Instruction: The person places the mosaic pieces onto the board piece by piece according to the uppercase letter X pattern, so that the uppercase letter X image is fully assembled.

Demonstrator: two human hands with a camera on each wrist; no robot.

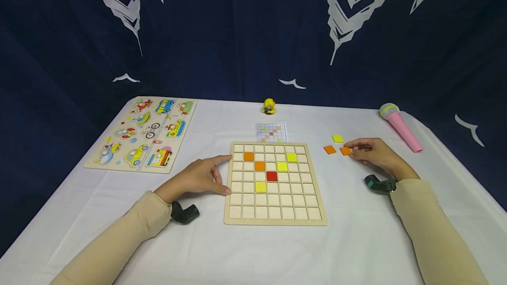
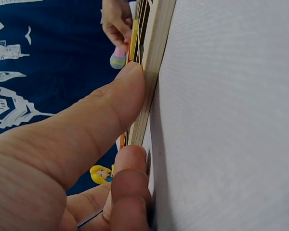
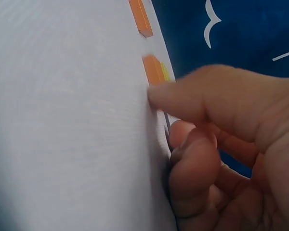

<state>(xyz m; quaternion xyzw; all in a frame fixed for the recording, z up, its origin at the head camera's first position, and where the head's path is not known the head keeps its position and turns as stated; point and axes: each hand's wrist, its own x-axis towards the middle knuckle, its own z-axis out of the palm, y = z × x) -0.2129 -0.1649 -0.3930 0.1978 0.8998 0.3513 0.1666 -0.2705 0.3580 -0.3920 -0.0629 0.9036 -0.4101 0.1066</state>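
A wooden grid board (image 1: 277, 222) lies on the table, with two orange tiles, three yellow tiles and one red tile (image 1: 271, 176) in its cells. My left hand (image 1: 198, 175) touches the board's left edge with thumb and index finger spread apart; in the left wrist view the thumb (image 2: 101, 115) lies against the wooden rim. To the right of the board, my right hand (image 1: 374, 155) pinches an orange tile (image 1: 345, 151) low at the tabletop. Beside that tile lie another orange tile (image 1: 330, 149) and a yellow tile (image 1: 337, 138).
Behind the board lies a printed pattern card (image 1: 271, 132), partly covered by the board's top edge. A small yellow-haired figurine (image 1: 269, 106) stands farther back. A picture puzzle board (image 1: 144, 135) is at the left, a pink toy microphone (image 1: 402, 129) at the far right.
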